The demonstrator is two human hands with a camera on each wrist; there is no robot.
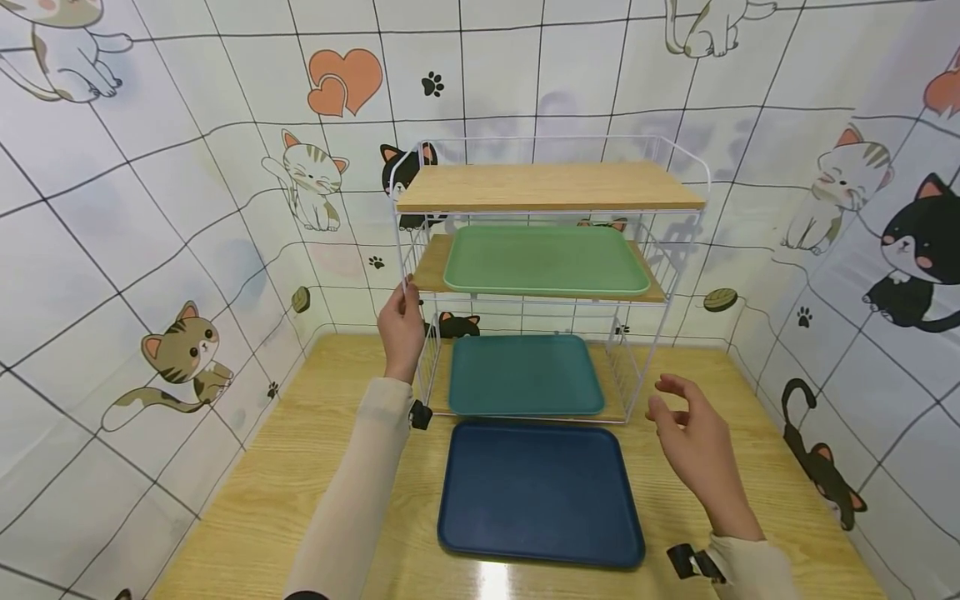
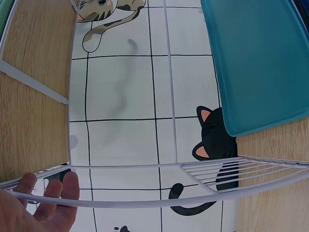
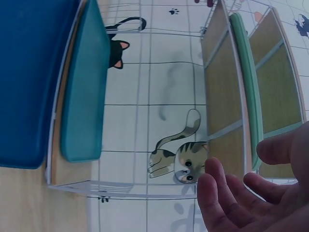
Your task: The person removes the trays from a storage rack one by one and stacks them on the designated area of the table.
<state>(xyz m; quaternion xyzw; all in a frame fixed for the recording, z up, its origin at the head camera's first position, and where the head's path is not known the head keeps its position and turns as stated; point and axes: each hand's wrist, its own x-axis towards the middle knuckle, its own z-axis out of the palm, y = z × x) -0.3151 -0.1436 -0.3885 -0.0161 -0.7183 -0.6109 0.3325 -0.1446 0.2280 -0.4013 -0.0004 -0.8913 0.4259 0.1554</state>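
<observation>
A white wire rack [image 1: 651,354] with wooden shelves stands against the back wall. My left hand [image 1: 402,327] grips its left front post at the middle shelf; in the left wrist view the fingers [image 2: 70,186] curl round the white wire. To the right of the rack, my right hand [image 1: 693,446] is held in the air with loosely bent fingers and nothing in them. A green tray [image 1: 547,258] lies on the middle shelf and a teal tray [image 1: 525,375] on the bottom one. In front, a navy blue tray [image 1: 540,493] rests flat on the table.
The top wooden shelf [image 1: 551,185] has a low wire rail around its back and sides. Beneath everything is a wood-grain table [image 1: 300,467]. White tiled walls [image 1: 495,67] printed with cartoon cats enclose it at the back and both sides.
</observation>
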